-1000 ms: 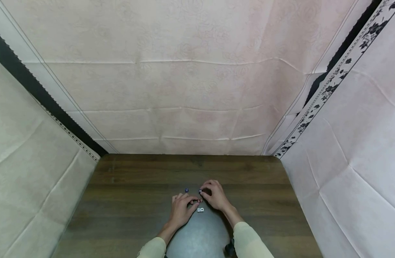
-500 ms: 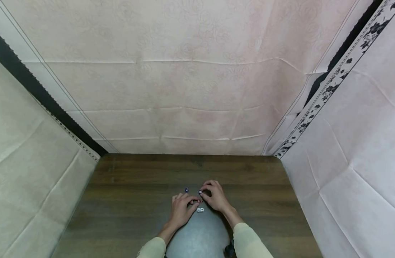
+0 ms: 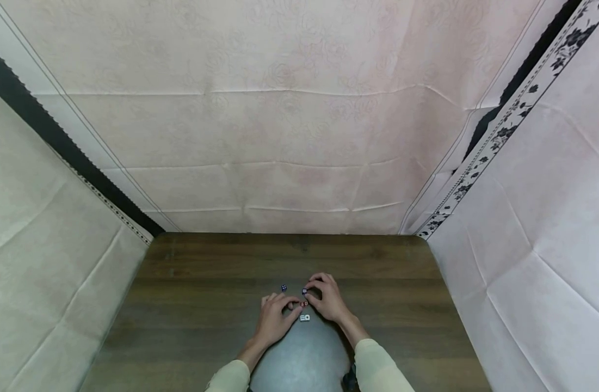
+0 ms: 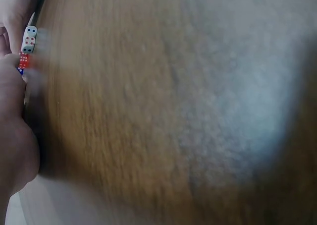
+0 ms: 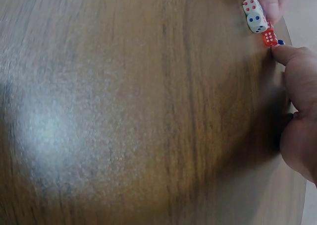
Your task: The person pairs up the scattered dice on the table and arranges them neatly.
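My left hand [image 3: 275,317] pinches at small red dice [image 3: 303,304] between thumb and index finger, low on the wooden table. Just beyond them, the right hand [image 3: 327,301] holds a dark blue die [image 3: 304,291] with thumb and index fingertips. Two white dice [image 3: 304,317] sit side by side, nearer to the body than the red ones. Another blue die [image 3: 283,287] lies apart, past the left fingers. In the right wrist view the white dice [image 5: 255,17], red die [image 5: 270,37] and a bit of blue die [image 5: 281,42] appear close together; fingers partly cover the red and blue ones.
The brown wooden table [image 3: 206,288] has a curved cut-out at its front, where the body is. Pale cloth [image 3: 289,141] hangs behind the table and on both sides.
The blue die in the right fingertips has shifted very slightly toward the red dice. The left hand and the other dice have stayed in place; the head view moved a little.
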Demonstrator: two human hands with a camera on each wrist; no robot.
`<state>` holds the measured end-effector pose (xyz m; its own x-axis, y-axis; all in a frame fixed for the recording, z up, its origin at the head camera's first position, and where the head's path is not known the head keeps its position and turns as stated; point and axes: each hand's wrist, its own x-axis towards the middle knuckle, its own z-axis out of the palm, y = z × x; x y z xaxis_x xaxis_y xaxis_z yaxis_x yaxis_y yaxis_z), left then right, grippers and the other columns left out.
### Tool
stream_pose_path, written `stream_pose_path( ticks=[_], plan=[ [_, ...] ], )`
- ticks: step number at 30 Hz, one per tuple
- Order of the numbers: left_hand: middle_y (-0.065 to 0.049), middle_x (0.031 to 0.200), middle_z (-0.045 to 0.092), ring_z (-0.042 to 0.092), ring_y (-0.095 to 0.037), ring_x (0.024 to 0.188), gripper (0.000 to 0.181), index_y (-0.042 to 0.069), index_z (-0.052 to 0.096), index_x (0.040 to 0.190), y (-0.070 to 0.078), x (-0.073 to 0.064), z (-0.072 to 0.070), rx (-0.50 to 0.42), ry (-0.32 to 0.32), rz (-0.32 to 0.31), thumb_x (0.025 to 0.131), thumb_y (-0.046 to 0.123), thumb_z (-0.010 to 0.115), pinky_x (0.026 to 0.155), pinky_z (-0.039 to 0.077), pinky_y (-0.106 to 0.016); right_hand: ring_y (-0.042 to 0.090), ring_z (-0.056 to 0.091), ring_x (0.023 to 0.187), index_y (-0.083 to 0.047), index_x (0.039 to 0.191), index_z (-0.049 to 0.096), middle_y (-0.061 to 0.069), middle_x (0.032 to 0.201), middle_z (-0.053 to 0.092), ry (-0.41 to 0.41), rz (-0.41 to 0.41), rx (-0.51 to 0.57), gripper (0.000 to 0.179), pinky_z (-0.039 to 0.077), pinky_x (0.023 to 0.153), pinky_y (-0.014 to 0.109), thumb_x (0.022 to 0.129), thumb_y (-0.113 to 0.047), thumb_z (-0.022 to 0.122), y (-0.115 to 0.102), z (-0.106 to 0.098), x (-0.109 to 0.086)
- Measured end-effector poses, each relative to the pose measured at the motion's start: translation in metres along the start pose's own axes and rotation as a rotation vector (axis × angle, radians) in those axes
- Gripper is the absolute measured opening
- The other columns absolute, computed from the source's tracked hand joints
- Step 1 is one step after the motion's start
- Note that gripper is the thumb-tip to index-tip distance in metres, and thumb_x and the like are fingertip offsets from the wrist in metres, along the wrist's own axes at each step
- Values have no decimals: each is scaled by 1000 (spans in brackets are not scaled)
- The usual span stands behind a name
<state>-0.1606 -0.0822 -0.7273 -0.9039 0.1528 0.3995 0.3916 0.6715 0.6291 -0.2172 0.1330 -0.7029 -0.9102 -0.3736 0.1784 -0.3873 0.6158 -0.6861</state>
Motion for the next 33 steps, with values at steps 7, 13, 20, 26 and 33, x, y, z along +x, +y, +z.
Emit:
stream_pose_path(
  ticks=[7, 13, 20, 26, 33],
  plan=[
    [14, 86, 73, 58, -3, 82, 6, 17, 85, 106, -1, 2, 0, -73, 73, 11, 100, 16, 88, 92, 42, -41, 30, 61, 133, -15, 115, 84, 6, 133, 70, 18, -22, -20, 14, 49, 114, 57, 102, -16, 86, 4, 2, 0],
    [10, 86, 74, 64, -7, 83, 6, 11, 85, 103, -1, 3, -3, -116, 135, 18, 98, 9, 87, 88, 47, -37, 29, 62, 128, -15, 113, 84, 6, 131, 70, 60, -71, -50, 14, 51, 109, 56, 100, -15, 87, 6, 4, 0],
    [6, 89, 74, 63, -9, 85, 7, 9, 86, 103, -1, 6, -9, -118, 196, -16, 97, 7, 88, 85, 49, -34, 30, 62, 131, -14, 115, 84, 7, 133, 71, 34, -39, -30, 15, 50, 112, 57, 101, -16, 87, 4, 3, -2],
    [-2, 99, 77, 67, -19, 92, 14, 7, 86, 107, -4, 10, -15, -130, 235, -78, 94, 4, 90, 89, 47, -37, 31, 60, 135, -16, 119, 83, 6, 136, 70, 10, -1, -15, 16, 48, 117, 57, 103, -19, 85, 5, 3, -2],
    [-10, 106, 78, 67, -27, 98, 24, 6, 85, 112, -8, 12, -15, -85, 260, -128, 90, 3, 93, 90, 41, -40, 32, 62, 131, -13, 116, 83, 8, 132, 71, 69, -63, -34, 16, 50, 112, 60, 101, -17, 87, 5, 5, -4]
  ],
)
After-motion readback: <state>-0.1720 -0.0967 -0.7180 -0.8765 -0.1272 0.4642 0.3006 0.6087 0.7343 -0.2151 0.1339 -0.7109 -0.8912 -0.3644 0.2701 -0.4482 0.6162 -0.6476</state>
